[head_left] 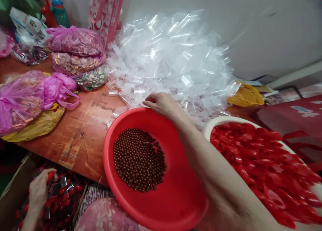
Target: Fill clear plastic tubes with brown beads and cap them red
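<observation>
My right hand [161, 103] reaches over the far rim of a red plastic bowl [176, 197] to the edge of a big heap of small clear plastic bags [171, 56]. Its fingers are curled against the bags; what they hold is hidden. The bowl sits tilted at the table's front edge and holds a patch of small dark brown beads [138, 159]. My left hand [37, 190] is low at the bottom left, below the table edge, with fingers closed on a filled clear packet with red pieces [57, 194] among several like it.
A white basin [208, 127] of red packed pieces [266, 164] stands at the right. Pink and yellow bags [30, 100] of small foil items lie on the wooden table [80, 127] at the left. A yellow basket [246, 95] sits behind the heap.
</observation>
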### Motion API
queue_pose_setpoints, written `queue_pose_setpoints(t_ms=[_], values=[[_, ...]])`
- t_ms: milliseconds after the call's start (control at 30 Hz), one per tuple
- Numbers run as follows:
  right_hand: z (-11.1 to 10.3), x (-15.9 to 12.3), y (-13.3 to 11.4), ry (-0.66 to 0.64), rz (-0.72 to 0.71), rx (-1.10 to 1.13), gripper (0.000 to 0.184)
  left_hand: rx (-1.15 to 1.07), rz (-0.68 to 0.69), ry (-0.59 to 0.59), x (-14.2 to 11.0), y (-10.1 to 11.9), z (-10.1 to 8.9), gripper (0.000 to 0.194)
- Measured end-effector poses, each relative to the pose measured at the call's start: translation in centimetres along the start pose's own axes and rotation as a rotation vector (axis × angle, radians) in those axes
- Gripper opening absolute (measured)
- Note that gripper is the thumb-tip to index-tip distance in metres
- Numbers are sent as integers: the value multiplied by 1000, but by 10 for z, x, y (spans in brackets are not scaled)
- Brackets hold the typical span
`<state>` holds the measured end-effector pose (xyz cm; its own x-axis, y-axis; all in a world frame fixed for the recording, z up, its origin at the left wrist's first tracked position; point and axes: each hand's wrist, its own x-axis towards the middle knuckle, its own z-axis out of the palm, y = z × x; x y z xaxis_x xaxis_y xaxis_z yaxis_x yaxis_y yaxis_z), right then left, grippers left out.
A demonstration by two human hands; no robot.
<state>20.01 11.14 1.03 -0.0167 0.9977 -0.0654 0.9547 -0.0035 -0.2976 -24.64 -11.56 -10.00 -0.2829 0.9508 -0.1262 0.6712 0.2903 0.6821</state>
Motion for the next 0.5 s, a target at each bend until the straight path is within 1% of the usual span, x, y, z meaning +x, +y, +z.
queue_pose_setpoints(t_ms=[33, 67, 133, 167, 233, 300, 367, 400, 433, 500], values=[[6, 14, -4, -36, 18, -23, 23, 56, -27, -3, -1, -14, 1, 33], [12, 26, -7, -55, 34, -41, 25, 138, -19, -24, -2, -24, 2, 31], [25, 44, -12, -70, 73, -73, 29, 305, 36, -59, -1, -35, -1, 30], [31, 50, -13, -66, 88, -82, 29, 355, 63, -65, 0, -34, -4, 31], [40, 57, -15, -49, 111, -83, 26, 384, 55, -88, 3, -23, -12, 38], [45, 60, -16, -26, 125, -69, 30, 347, -15, -171, 7, 1, -20, 45], [47, 60, -16, 3, 128, -47, 40, 270, -48, -252, 12, 34, -25, 46], [47, 60, -15, 19, 119, -34, 44, 206, -25, -270, 16, 53, -25, 43], [46, 59, -15, 33, 102, -19, 44, 132, 28, -238, 19, 72, -23, 39], [42, 58, -14, 53, 55, 19, 37, -5, 138, -210, 26, 111, -13, 35]])
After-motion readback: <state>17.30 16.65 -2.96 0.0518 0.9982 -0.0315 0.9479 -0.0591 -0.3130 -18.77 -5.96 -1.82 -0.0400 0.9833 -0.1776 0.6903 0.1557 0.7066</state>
